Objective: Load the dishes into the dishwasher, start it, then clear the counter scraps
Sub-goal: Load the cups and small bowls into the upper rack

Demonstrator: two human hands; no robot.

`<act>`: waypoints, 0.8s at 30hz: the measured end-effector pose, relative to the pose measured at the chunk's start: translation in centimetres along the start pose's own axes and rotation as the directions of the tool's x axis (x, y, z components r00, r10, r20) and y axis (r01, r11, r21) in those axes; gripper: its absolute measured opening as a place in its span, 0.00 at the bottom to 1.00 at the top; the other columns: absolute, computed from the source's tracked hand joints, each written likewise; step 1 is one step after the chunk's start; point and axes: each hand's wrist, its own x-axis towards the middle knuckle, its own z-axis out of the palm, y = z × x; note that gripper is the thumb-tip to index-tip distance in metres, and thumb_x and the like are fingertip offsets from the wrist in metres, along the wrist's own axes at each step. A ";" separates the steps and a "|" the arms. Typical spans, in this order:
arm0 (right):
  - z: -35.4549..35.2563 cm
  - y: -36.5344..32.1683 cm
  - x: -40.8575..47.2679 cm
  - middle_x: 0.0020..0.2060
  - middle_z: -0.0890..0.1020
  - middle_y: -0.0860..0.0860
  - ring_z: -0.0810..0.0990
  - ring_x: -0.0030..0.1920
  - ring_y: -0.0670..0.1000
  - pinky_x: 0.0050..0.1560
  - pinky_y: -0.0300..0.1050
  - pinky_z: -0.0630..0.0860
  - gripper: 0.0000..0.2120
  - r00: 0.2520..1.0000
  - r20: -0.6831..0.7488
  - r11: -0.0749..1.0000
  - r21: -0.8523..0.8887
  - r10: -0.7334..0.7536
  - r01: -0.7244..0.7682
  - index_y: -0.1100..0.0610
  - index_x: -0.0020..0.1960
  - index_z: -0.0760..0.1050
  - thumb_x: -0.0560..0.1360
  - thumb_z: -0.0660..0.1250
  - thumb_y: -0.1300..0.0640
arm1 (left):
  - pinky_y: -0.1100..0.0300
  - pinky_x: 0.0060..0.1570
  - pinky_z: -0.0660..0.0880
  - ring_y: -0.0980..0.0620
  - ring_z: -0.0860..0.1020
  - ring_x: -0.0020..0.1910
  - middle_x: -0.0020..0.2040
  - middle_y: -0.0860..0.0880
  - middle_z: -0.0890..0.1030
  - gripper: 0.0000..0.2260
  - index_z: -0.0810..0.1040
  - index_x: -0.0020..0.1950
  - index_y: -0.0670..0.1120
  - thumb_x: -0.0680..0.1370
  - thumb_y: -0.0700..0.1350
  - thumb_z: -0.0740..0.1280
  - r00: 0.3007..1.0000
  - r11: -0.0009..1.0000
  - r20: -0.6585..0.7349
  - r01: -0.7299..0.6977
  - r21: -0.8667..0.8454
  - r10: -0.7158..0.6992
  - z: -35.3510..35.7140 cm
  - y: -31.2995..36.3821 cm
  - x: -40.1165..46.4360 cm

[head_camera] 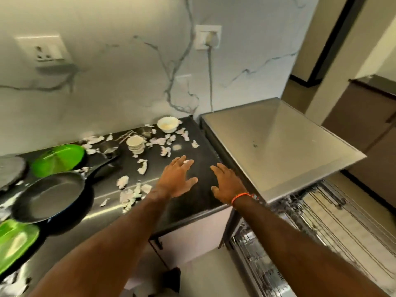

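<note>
- Both hands reach out over the dark counter [192, 202]. The left hand [176, 179] has its fingers spread flat and holds nothing. The right hand [228, 185] is also spread flat and holds nothing.
- A small white bit lies by the left fingertips. I cannot tell if the fingers touch it.
- The hands are over a bare patch, maybe because the person is about to reach for a dish.
- The dishes are all on the counter, not in the dishwasher yet. A black frying pan [51, 196] sits near the front edge, with its handle pointing toward the back.
- Two green plates [57, 159] lie by the pan, one behind it and one in front.
- A stack of small white bowls [135, 144], a bigger white bowl [167, 124] and a small steel cup [110, 147] sit near the wall.
- Torn white scraps [142, 166] are all over the counter, between the dishes and the hands. They can get in the way of a grab.
- The dishwasher [278, 146] stands just to the right of the counter. Its door is open and its wire rack [321, 211] is pulled out, ready for dishes.
- A cord [210, 78] runs down the wall from a plug.
</note>
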 end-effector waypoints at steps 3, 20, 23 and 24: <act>0.7 -3.7 4.1 0.80 0.56 0.53 0.59 0.78 0.57 0.74 0.57 0.64 0.39 0.998 0.031 0.998 -0.015 -0.059 0.060 0.53 0.80 0.55 0.74 0.68 0.50 | 0.45 0.77 0.60 0.45 0.56 0.81 0.81 0.47 0.60 0.35 0.62 0.81 0.51 0.77 0.59 0.69 0.999 0.999 -0.026 0.047 0.003 -0.047 -2.2 -4.6 0.9; 4.9 -20.2 24.8 0.78 0.65 0.53 0.65 0.76 0.54 0.75 0.46 0.60 0.36 0.973 0.232 0.840 0.531 -0.021 -0.108 0.54 0.82 0.53 0.77 0.60 0.68 | 0.58 0.72 0.61 0.45 0.66 0.75 0.78 0.45 0.66 0.36 0.65 0.78 0.46 0.74 0.46 0.76 0.948 0.945 -0.134 0.259 -0.201 -0.288 -6.7 -21.1 8.0; 4.9 -20.9 25.7 0.76 0.67 0.52 0.66 0.75 0.54 0.73 0.44 0.62 0.37 0.960 0.280 0.795 0.588 -0.029 -0.148 0.52 0.81 0.54 0.75 0.58 0.71 | 0.55 0.74 0.63 0.46 0.67 0.76 0.78 0.45 0.67 0.36 0.64 0.79 0.46 0.75 0.47 0.76 0.942 0.935 -0.124 0.279 -0.220 -0.310 -6.3 -21.9 8.9; 5.0 -20.9 25.7 0.76 0.68 0.51 0.67 0.75 0.53 0.72 0.43 0.63 0.37 0.960 0.278 0.784 0.603 -0.034 -0.147 0.52 0.81 0.56 0.75 0.58 0.72 | 0.55 0.73 0.65 0.46 0.68 0.74 0.77 0.45 0.69 0.35 0.65 0.78 0.45 0.74 0.48 0.76 0.938 0.929 -0.133 0.284 -0.238 -0.321 -6.1 -21.9 9.1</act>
